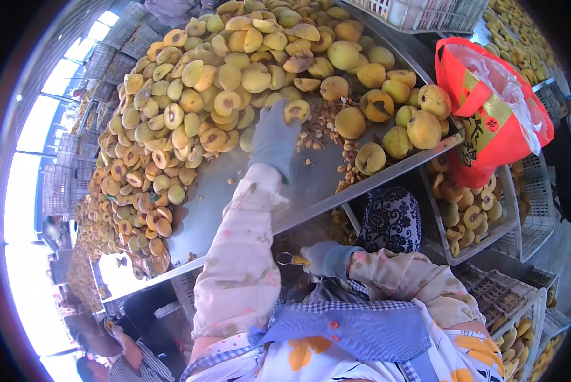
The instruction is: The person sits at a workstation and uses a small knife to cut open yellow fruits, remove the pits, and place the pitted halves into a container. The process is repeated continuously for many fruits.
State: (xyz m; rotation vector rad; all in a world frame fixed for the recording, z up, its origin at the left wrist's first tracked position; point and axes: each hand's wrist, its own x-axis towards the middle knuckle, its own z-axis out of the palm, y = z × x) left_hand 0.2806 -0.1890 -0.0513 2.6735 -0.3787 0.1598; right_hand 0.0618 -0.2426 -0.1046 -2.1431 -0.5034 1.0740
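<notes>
My left hand (274,140), in a grey glove, reaches out over the metal table (317,175) to the edge of a big heap of halved apricots (190,102). Its fingers are closed at an apricot half (296,111), cut face up, though part of the grip is hidden. Low near my lap, my right hand (331,259), gloved too, is wrapped round the yellow handle of a pitting tool (290,258) with a metal ring at its end. Whole apricots (396,121) lie to the right, beside scattered brown pits (323,124).
A raised metal rim (362,186) runs along the table's near edge. A red bag (495,121) with a plastic liner stands at the right. Crates of fruit (473,213) are stacked below it, and a white crate (419,14) sits at the back. Another person (132,356) is at lower left.
</notes>
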